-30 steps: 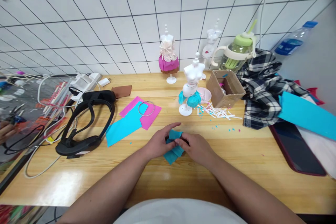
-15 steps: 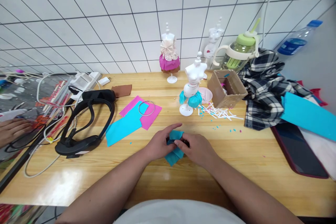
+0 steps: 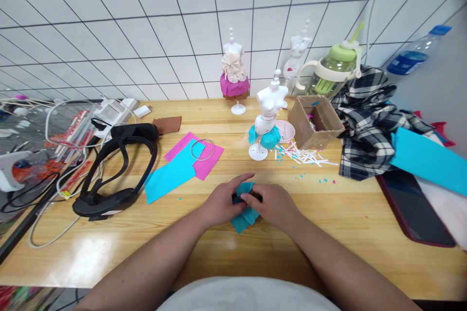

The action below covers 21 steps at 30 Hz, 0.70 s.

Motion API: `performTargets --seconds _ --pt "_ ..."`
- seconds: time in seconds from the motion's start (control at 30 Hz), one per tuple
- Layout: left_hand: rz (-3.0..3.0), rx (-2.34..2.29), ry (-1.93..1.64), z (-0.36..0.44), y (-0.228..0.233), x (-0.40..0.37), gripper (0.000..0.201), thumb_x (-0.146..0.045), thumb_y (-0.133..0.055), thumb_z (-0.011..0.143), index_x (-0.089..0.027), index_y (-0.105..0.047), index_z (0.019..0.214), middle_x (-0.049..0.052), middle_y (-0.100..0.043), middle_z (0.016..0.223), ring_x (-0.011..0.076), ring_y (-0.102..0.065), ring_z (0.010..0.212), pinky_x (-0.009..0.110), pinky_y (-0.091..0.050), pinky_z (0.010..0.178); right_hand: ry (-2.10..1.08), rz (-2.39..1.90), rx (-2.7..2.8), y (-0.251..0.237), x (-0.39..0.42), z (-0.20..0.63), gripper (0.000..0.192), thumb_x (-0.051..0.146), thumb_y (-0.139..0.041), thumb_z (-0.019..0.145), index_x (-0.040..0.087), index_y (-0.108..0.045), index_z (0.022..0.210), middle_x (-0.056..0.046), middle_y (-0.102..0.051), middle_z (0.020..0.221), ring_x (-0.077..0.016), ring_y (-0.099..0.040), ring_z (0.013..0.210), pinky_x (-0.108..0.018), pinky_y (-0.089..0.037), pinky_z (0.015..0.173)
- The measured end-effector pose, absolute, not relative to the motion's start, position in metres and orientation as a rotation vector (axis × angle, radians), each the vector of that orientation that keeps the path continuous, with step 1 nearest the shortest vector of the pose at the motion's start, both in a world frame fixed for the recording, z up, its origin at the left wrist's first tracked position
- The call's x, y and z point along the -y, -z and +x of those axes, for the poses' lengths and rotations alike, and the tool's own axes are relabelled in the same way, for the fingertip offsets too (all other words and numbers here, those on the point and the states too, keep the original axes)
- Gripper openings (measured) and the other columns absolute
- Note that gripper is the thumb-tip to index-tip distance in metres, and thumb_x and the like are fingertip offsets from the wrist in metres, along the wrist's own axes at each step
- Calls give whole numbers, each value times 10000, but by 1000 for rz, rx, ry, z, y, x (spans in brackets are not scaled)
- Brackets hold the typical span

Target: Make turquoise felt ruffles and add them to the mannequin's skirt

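Observation:
My left hand (image 3: 221, 202) and my right hand (image 3: 274, 205) meet over a small folded piece of teal paper (image 3: 243, 218) on the wooden table (image 3: 346, 218), and both pinch it. Something small and dark sits between my fingertips; I cannot tell what it is. Beyond my hands stands a white mini mannequin (image 3: 268, 112) with a teal fringed skirt. To the left lies a teal sheet (image 3: 170, 177) over a pink sheet (image 3: 209, 158), with a wire ring (image 3: 203, 149) on top.
A black headset (image 3: 116, 170) and cables lie at the left. Two more mini mannequins (image 3: 233, 73) stand by the tiled wall. A cardboard box (image 3: 315, 121), white paper strips (image 3: 306, 155), a green jug (image 3: 333, 70), plaid cloth (image 3: 368, 116), a large teal sheet (image 3: 426, 160) and a dark tablet (image 3: 412, 209) fill the right.
My hands have stayed on the teal paper, with only small finger shifts. At the far left, another person's hand has left the view.

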<state>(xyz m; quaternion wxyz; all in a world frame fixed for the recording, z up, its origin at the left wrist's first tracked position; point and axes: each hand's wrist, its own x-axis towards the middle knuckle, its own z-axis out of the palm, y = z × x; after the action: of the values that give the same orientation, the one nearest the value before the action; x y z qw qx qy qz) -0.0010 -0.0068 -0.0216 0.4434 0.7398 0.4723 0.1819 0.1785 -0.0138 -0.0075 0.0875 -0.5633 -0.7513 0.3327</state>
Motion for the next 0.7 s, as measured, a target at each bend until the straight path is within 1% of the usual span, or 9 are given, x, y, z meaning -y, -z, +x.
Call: performTargets --seconds 0.13,0.23,0.33,0.47,0.7 --pt "1833 -1175 -436 -1 21 6 721 -160 -575 704 -271 -400 1395 -65 -566 729 93 -465 579 213 -382 574 -1011 -1666 2238 9 13 179 362 487 -474 902 216 -625 716 19 -621 623 -107 -474 557 -250 -196 512" --pt "1837 -1167 -431 -1 21 6 726 -159 -576 701 -270 -399 1397 -62 -572 735 93 -468 581 211 -378 570 -1008 -1659 2244 10 13 179 370 488 -476 901 211 -621 703 19 -616 615 -108 -470 552 -251 -201 512" --pt "1843 -1159 -439 -1 21 6 722 -159 -569 705 -267 -395 1398 -52 -591 760 99 -487 601 214 -392 583 -1029 -1647 2239 10 14 180 366 493 -480 899 210 -631 723 8 -641 650 -118 -502 579 -252 -220 523" --pt "1838 -1139 -458 -2 22 6 719 -155 -561 710 -263 -391 1401 -39 -615 795 109 -512 632 226 -416 611 -1069 -1643 2216 10 15 179 339 498 -497 894 218 -662 797 -5 -687 736 -140 -553 638 -255 -249 541" --pt "1851 -1161 -443 -1 22 7 712 -168 -577 716 -269 -399 1398 -42 -609 790 106 -498 614 230 -411 613 -1056 -1653 2241 11 14 179 375 493 -468 912 211 -635 729 2 -647 659 -127 -514 589 -254 -226 528"
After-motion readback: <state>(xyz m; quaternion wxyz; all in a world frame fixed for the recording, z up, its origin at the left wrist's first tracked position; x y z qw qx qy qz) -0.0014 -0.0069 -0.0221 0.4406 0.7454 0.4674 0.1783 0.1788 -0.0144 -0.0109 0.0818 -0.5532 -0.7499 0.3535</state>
